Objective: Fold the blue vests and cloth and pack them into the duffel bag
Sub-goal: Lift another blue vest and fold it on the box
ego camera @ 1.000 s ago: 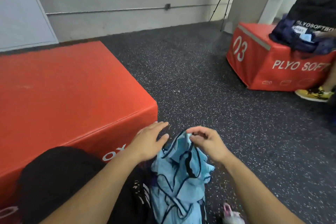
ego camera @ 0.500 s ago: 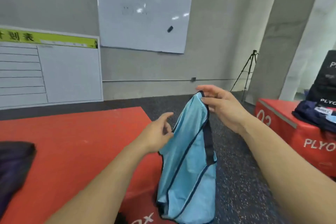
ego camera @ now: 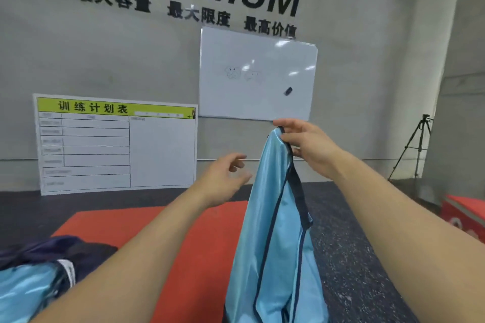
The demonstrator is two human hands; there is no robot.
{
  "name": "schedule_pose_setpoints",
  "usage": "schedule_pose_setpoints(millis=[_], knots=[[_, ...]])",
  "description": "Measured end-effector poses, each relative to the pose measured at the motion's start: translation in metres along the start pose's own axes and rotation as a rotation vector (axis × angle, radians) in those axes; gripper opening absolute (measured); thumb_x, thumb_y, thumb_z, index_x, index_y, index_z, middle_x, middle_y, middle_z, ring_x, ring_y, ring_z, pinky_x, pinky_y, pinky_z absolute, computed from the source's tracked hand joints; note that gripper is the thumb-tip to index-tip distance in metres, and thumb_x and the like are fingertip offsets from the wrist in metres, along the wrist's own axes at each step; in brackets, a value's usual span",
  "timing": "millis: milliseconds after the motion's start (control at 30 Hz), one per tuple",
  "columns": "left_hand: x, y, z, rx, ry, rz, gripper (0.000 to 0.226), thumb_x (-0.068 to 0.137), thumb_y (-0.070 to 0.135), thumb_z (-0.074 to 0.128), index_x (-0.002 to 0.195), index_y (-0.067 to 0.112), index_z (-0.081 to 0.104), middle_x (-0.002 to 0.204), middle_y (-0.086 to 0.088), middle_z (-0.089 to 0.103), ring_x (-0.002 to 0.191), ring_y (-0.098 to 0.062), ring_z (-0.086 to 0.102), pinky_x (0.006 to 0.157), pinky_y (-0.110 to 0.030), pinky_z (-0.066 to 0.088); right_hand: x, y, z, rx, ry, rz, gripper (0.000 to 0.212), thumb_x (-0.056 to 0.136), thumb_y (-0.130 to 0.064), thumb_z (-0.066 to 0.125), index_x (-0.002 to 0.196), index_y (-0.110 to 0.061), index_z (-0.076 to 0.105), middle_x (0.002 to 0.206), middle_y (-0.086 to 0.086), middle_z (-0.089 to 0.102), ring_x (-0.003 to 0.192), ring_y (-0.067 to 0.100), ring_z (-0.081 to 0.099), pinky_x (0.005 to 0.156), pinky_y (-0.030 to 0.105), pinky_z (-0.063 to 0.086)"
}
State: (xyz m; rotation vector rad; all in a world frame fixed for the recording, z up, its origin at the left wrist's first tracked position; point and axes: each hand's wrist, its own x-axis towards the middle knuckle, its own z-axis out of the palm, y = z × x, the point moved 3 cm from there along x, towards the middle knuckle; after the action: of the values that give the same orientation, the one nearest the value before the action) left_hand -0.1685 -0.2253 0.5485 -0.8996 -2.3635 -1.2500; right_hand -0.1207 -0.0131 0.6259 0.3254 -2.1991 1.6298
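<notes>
Your right hand [ego camera: 305, 145] pinches the blue vest [ego camera: 275, 231] by its top strap; your left hand [ego camera: 225, 181] hovers loose, holding nothing — catch the other strap, then stretch it flat.

Light-blue vest [ego camera: 273, 231] hangs upright — navy-trimmed, unfolded.

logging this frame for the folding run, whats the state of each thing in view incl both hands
light blue vest: unfolded, hanging lifted by its top edge
right hand: pinches the vest's dark-trimmed top
left hand: open, fingers loosely spread beside the vest, holds nothing
red plyo box: lying flat beneath the arms, cloth on its near left part
blue cloth pile: crumpled on the box, not folded
whiteboard: mounted on the wall, faint marks
tripod: standing, legs spread
</notes>
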Motion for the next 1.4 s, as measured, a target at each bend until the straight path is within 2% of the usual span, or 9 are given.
schedule_pose_setpoints(millis=[200, 400, 533, 633, 767, 900, 1067, 1233, 1400], knots=[[0.013, -0.011, -0.037, -0.009, 0.04, -0.044, 0.071, 0.097, 0.028, 0.064, 0.157, 0.027, 0.027, 0.151, 0.007, 0.044, 0.135, -0.01, 0.043, 0.109, -0.03, 0.039, 0.04, -0.023, 0.056, 0.032, -0.115, -0.064, 0.038, 0.098, -0.002, 0.058, 0.119, -0.03, 0.072, 0.113, 0.006, 0.071, 0.107, 0.018, 0.068, 0.092, 0.034, 0.053], [0.038, -0.024, -0.082, -0.084, 0.025, -0.116, 0.09, 0.09, 0.013, 0.069, 0.161, 0.029, 0.015, 0.154, 0.001, 0.044, 0.144, -0.013, 0.037, 0.117, -0.039, 0.035, 0.072, -0.037, 0.098, 0.068, -0.205, -0.12, 0.041, 0.098, 0.0, 0.055, 0.123, -0.028, 0.07, 0.1, -0.004, 0.071, 0.098, 0.013, 0.067, 0.088, 0.032, 0.051], [0.044, -0.042, -0.1, -0.095, 0.005, -0.166, 0.078, 0.088, 0.011, 0.071, 0.152, 0.027, 0.03, 0.128, -0.005, 0.064, 0.112, -0.017, 0.066, 0.086, -0.033, 0.057, 0.082, -0.033, 0.113, 0.085, -0.218, -0.135, 0.04, 0.099, 0.002, 0.054, 0.125, -0.024, 0.068, 0.1, -0.003, 0.073, 0.095, 0.013, 0.067, 0.088, 0.031, 0.053], [0.038, -0.057, -0.114, -0.019, 0.013, -0.163, 0.06, 0.087, 0.01, 0.075, 0.137, 0.027, 0.046, 0.101, 0.004, 0.067, 0.085, -0.009, 0.067, 0.058, -0.021, 0.052, 0.086, -0.019, 0.114, -0.019, -0.147, -0.142, 0.039, 0.098, 0.003, 0.056, 0.122, -0.024, 0.069, 0.108, 0.004, 0.075, 0.096, 0.021, 0.07, 0.088, 0.03, 0.058], [0.026, -0.089, -0.133, 0.268, 0.019, -0.196, 0.045, 0.082, 0.006, 0.072, 0.114, 0.035, 0.059, 0.09, 0.002, 0.067, 0.083, -0.02, 0.066, 0.073, -0.033, 0.056, 0.096, 0.011, 0.105, -0.436, 0.041, -0.23, 0.039, 0.095, 0.006, 0.055, 0.116, -0.023, 0.07, 0.106, 0.002, 0.069, 0.083, 0.016, 0.059, 0.079, 0.03, 0.055], [0.011, -0.123, -0.144, 0.431, 0.074, -0.234, 0.026, 0.083, 0.011, 0.066, 0.093, 0.034, 0.067, 0.069, 0.009, 0.061, 0.07, -0.016, 0.058, 0.06, -0.029, 0.042, 0.095, 0.044, 0.099, -0.657, 0.113, -0.241, 0.033, 0.095, 0.001, 0.057, 0.118, -0.019, 0.072, 0.105, -0.002, 0.069, 0.088, 0.014, 0.06, 0.085, 0.027, 0.049], [-0.006, -0.156, -0.147, 0.45, 0.115, -0.273, 0.02, 0.089, 0.013, 0.066, 0.085, 0.031, 0.073, 0.057, 0.008, 0.047, 0.058, -0.014, 0.046, 0.057, -0.029, 0.035, 0.083, 0.092, 0.1, -0.746, 0.067, -0.189, 0.026, 0.096, -0.007, 0.062, 0.117, -0.018, 0.074, 0.11, 0.001, 0.074, 0.09, 0.013, 0.06, 0.084, 0.025, 0.046], [-0.027, -0.175, -0.127, 0.39, 0.081, -0.287, 0.012, 0.089, 0.023, 0.067, 0.082, 0.027, 0.076, 0.069, 0.003, 0.065, 0.066, -0.019, 0.057, 0.062, -0.031, 0.048, 0.066, 0.143, 0.112, -0.814, -0.055, -0.106, 0.024, 0.096, -0.011, 0.062, 0.112, -0.023, 0.076, 0.109, -0.005, 0.074, 0.092, 0.011, 0.06, 0.086, 0.027, 0.048], [-0.051, -0.197, -0.095, 0.325, -0.011, -0.29, 0.013, 0.086, 0.018, 0.069, 0.078, 0.027, 0.076, 0.06, 0.016, 0.064, 0.055, 0.001, 0.052, 0.059, -0.024, 0.042, 0.042, 0.193, 0.117, -0.866, -0.134, -0.02, 0.028, 0.089, -0.012, 0.064, 0.093, -0.038, 0.073, 0.094, -0.015, 0.07, 0.089, 0.01, 0.064, 0.084, 0.029, 0.051]])
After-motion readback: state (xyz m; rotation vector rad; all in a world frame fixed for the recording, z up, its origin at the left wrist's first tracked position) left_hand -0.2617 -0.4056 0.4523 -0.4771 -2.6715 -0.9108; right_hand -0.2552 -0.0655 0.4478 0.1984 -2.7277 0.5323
